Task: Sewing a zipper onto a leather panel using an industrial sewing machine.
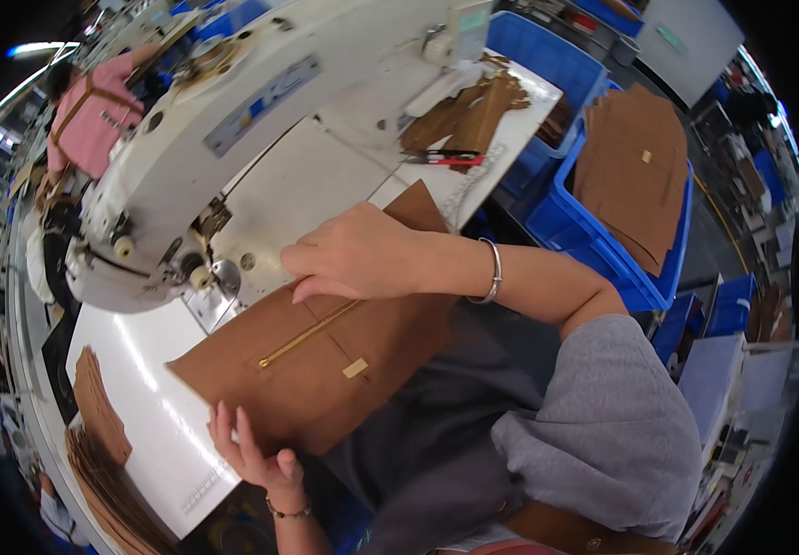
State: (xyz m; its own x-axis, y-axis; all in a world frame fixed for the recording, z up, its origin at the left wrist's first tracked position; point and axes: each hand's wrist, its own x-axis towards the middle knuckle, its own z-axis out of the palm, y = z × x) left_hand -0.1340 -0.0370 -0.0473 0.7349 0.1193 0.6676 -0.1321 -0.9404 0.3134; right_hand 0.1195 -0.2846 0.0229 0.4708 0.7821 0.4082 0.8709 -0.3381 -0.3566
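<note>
A brown leather-like panel [399, 342] with a gold zipper [311, 333] and a small gold tag [355, 368] lies tilted across the table's near edge and my lap. My right hand [353, 254] is closed at its upper edge, thumb on the near face; the other fingertips are hidden. At the panel's lower left corner, my left hand [256, 453] has its fingers spread, the fingertips beside the edge. Just beyond the panel stands a white sewing machine [168, 148], its needle area [219, 277] left of my right hand.
Brown pieces [103, 462] are stacked at the table's left edge. Red-and-black thread snips [445, 158] lie beside brown scraps [473, 111] at the back. To the right, a blue crate [584, 231] holds similar brown panels [635, 166]. A person in pink [99, 111] works at far left.
</note>
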